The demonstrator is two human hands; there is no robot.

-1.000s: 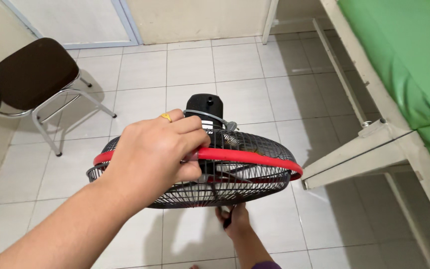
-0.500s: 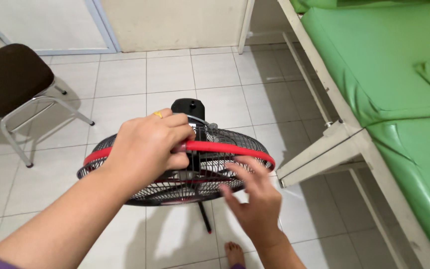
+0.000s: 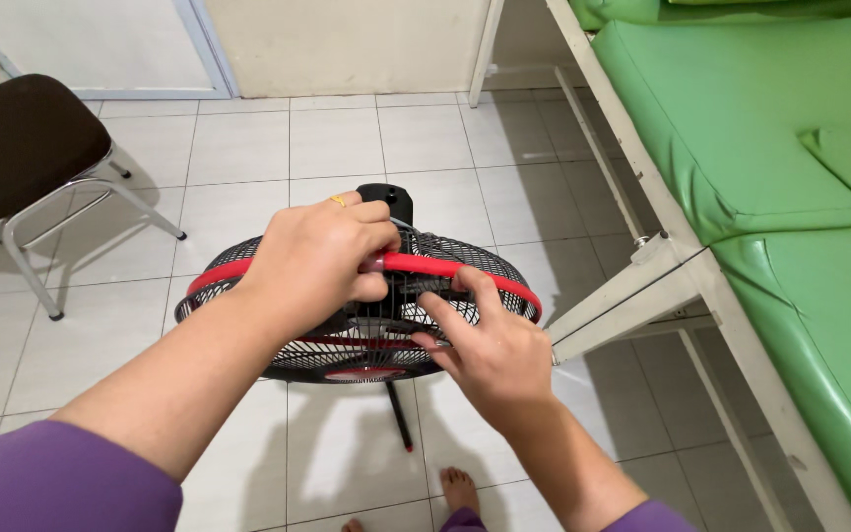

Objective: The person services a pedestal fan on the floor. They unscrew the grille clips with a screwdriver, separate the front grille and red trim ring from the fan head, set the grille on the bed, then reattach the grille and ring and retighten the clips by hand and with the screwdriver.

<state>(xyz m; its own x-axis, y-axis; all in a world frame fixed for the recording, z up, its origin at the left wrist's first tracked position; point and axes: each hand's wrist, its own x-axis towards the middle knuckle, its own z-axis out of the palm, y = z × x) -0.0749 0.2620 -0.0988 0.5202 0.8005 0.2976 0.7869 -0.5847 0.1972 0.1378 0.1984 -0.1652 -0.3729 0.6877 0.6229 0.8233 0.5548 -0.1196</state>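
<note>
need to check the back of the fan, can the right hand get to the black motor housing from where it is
Probably yes, but not straight. The right hand lies on the front of the fan cage; the black motor housing sits behind it, beyond the left hand. Reaching over the red rim looks open.

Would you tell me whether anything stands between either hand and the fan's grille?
Nothing visible does. The left hand already grips the red rim at the top of the fan grille, and the right hand rests its fingers on the wire cage beside it.
</note>
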